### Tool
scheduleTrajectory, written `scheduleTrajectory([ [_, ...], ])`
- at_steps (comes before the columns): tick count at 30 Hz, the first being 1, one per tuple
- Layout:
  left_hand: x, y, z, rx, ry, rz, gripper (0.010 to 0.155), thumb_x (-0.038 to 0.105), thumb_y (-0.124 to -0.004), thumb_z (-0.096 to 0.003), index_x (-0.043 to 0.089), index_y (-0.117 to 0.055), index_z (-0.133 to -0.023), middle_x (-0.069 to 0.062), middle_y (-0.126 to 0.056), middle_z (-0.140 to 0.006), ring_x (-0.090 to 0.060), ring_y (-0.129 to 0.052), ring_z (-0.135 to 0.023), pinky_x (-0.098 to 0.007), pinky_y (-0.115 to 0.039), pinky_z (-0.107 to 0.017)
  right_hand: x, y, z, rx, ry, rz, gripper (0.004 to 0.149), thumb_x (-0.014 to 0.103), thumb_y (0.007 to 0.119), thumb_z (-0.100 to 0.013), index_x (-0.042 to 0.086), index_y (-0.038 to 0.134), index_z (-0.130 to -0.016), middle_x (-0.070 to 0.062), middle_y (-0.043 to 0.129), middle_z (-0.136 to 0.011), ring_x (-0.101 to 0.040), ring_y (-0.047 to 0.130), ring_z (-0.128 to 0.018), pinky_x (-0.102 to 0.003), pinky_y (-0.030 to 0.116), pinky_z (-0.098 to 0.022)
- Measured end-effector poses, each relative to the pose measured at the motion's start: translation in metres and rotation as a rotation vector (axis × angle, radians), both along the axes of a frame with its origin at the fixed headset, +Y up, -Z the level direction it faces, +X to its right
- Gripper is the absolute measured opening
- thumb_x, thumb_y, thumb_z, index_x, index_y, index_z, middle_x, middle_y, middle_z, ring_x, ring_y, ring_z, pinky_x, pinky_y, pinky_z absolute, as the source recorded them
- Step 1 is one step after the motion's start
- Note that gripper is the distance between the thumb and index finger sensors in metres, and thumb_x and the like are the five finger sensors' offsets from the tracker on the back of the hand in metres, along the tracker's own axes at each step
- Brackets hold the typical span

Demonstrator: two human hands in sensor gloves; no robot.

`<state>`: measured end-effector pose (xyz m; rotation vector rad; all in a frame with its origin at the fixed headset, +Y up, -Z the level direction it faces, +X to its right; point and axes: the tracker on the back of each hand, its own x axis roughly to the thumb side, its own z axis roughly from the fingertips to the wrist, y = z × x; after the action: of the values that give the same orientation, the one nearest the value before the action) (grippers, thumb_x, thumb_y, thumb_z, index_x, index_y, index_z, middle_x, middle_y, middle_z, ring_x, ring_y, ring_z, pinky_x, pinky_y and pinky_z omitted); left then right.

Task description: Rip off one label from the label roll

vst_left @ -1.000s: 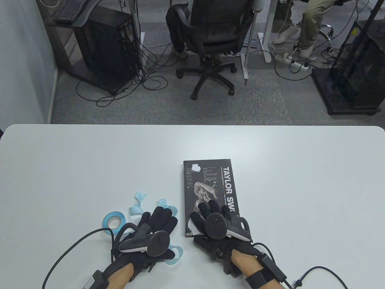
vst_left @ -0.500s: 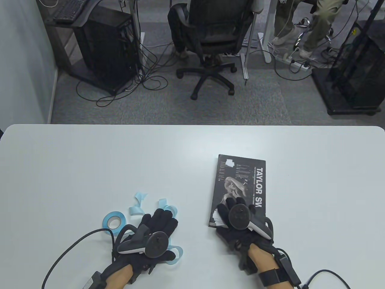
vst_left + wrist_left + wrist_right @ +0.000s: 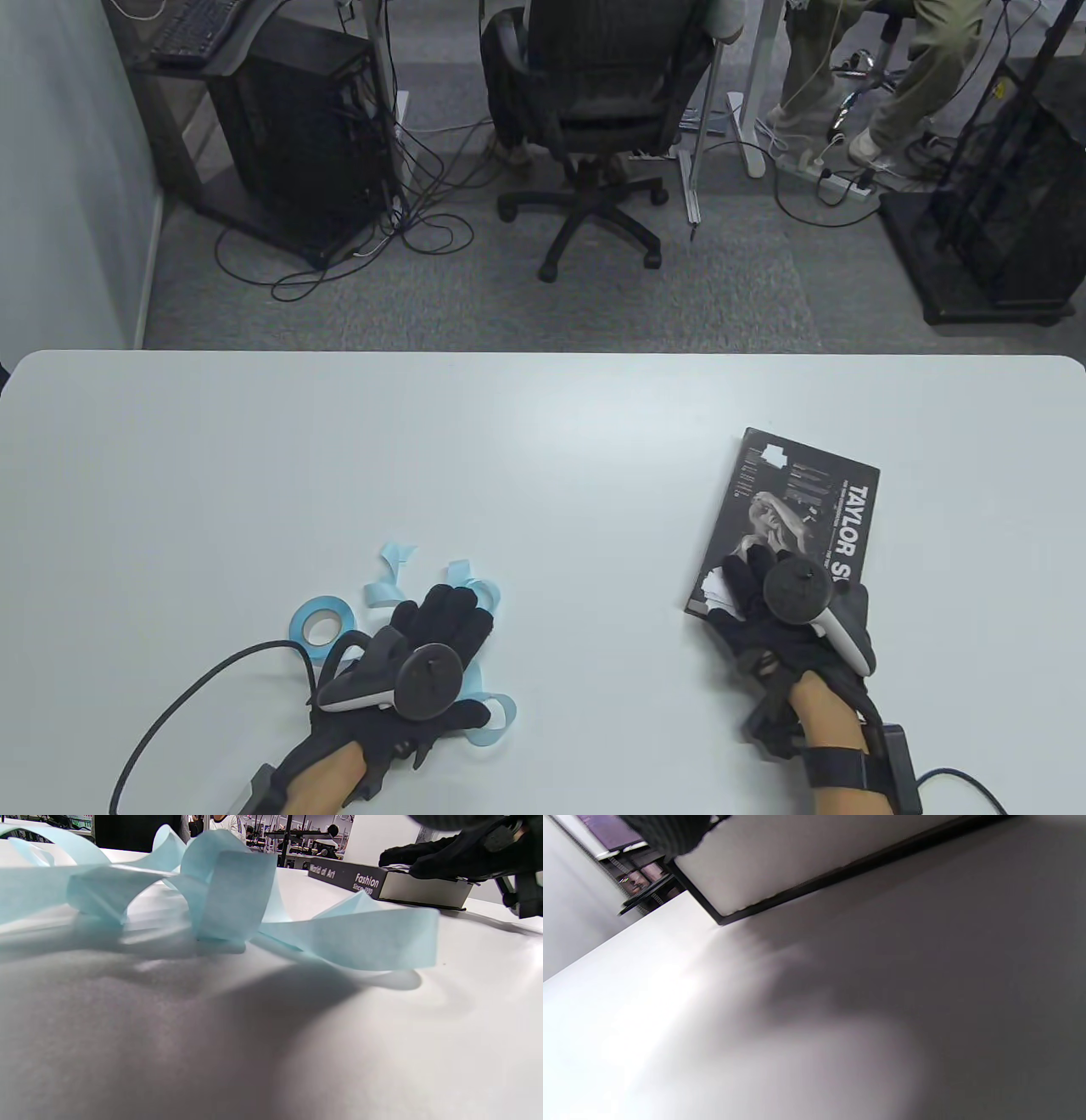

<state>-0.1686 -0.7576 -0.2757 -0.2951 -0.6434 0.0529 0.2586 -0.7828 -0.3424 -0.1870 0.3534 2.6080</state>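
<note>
White table (image 3: 543, 441): my left hand (image 3: 424, 658) lies flat over loose blue strips (image 3: 386, 577) beside the label roll (image 3: 320, 624); my right hand (image 3: 785, 611) presses flat on the book (image 3: 793, 509).

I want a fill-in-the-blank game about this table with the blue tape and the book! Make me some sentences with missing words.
1. The label roll and its loose strips are light ____ in color.
2. The right hand rests on the ____.
3. The big white word printed on the book cover is ____.
4. The left hand lies on the table just to the ____ of the label roll.

Missing words: blue; book; TAYLOR; right
</note>
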Motion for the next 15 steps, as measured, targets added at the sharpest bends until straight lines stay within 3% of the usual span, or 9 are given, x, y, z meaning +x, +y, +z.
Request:
scheduleTrajectory([
  [9, -0.001, -0.004, -0.001, -0.023, -0.001, -0.017, 0.097, 0.066, -0.059, -0.0401, 0.017, -0.008, -0.106, -0.013, 0.001, -0.110, -0.040, -0.010, -0.106, -0.065, -0.021, -0.070, 0.071, -0.005, -0.002, 0.067, -0.266, 0.007, 0.068, 0.056, 0.070, -0.042, 0.043, 0.036, -0.100, 0.011, 0.016, -0.111, -0.020, 0.004, -0.107, -0.052, -0.003, -0.073],
  [15, -0.001, -0.005, -0.001, -0.037, 0.003, -0.003, 0.096, 0.066, -0.058, -0.0404, 0.017, -0.007, -0.106, -0.013, 0.001, -0.110, -0.040, -0.010, -0.106, -0.065, -0.021, -0.070, 0.087, -0.005, 0.004, 0.082, -0.339, -0.002, 0.068, 0.056, 0.070, -0.043, 0.041, 0.038, -0.100, 0.010, 0.018, -0.112, -0.021, 0.005, -0.107, -0.052, -0.003, -0.073],
])
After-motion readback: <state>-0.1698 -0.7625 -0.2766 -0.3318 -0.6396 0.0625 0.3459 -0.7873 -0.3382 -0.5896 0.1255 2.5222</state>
